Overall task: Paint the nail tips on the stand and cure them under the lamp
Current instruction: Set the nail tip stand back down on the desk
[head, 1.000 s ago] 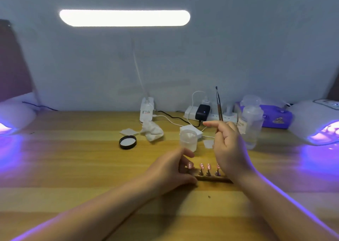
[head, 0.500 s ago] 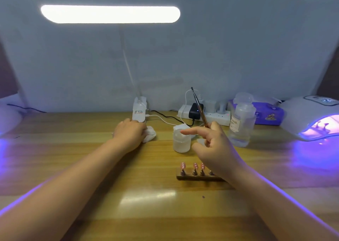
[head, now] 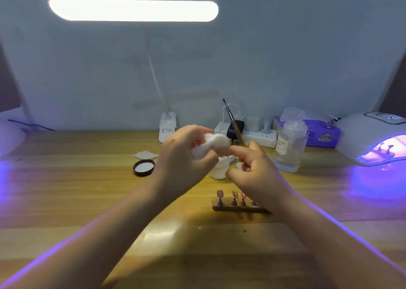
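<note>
At the far left edge you see a white lamp housing [head: 11, 134] with violet glow on the wooden worktop [head: 77, 189]. Further right, a black jar lid [head: 144, 167] lies with its white inside up, and a small flat wipe [head: 145, 155] lies just behind it. Behind these, at the wall, stands the white base of the desk light [head: 167, 127].

Your left hand [head: 184, 163] is raised above the worktop, and its fingers are curled around a crumpled white cotton pad [head: 212, 145]. The pad touches the forefinger of your right hand [head: 257, 174]. Under the two hands stands a small translucent cup [head: 219, 167], partly hidden.

Your right hand grips a thin nail brush [head: 234, 123], which points up and leans a little to the left; its dark tip is in front of the wall. The other fingers are curled in.

Near to you, below the right hand, the wooden stand [head: 238, 207] lies on the worktop with the pink nail tips [head: 220, 193] upright on small pegs. Three tips show clearly; the right end of the stand is hidden by your wrist.

Behind, a white power strip [head: 259, 136] with a black adapter lies at the wall. To the right stands a clear pump bottle [head: 290, 143] with a label, then a purple box [head: 323, 136]. At the far right the white curing lamp [head: 373, 139] is lit violet inside, well apart from the stand.
</note>
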